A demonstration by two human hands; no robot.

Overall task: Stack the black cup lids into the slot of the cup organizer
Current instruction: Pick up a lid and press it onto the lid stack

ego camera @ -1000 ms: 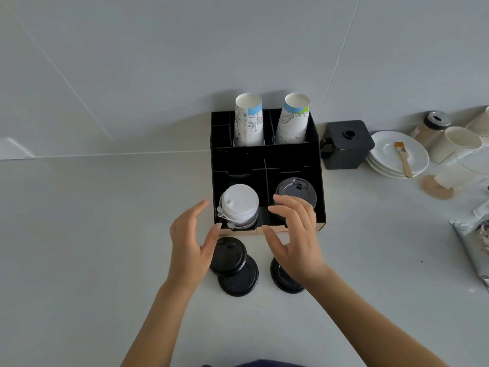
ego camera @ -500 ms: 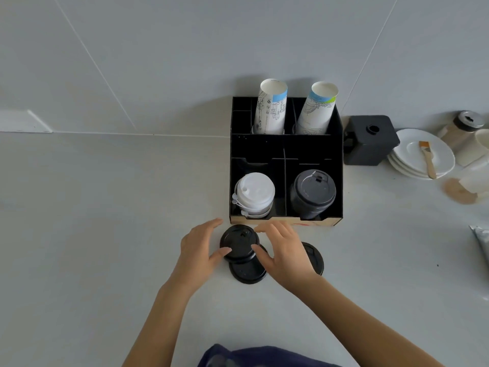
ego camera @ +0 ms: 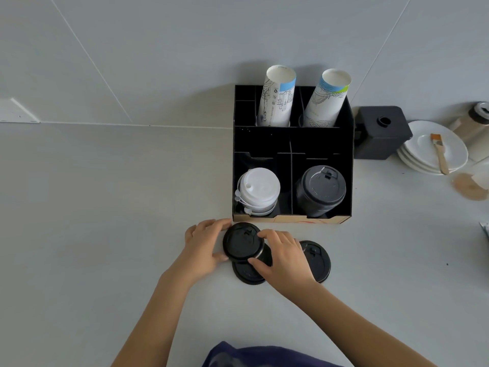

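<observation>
The black cup organizer (ego camera: 292,140) stands on the counter against the wall. Its front right slot holds a stack of black lids (ego camera: 320,190); the front left slot holds a stack of white lids (ego camera: 258,190). Just in front of it, a black cup lid (ego camera: 242,242) is pinched between my left hand (ego camera: 202,247) on its left rim and my right hand (ego camera: 284,256) on its right rim. It rests over a second black lid (ego camera: 247,274). A third black lid (ego camera: 316,259) lies flat to the right, partly hidden by my right hand.
Two paper cup stacks (ego camera: 276,98) (ego camera: 326,100) lean in the organizer's back slots. Right of it sit a black box (ego camera: 381,132), stacked white plates (ego camera: 436,149) with a brush (ego camera: 439,152), a jar (ego camera: 476,123) and a brown coaster (ego camera: 468,186).
Both hands dropped from the organizer's front slots to the counter and closed on the top black lid. The camera view shifted, so the organizer sits further right.
</observation>
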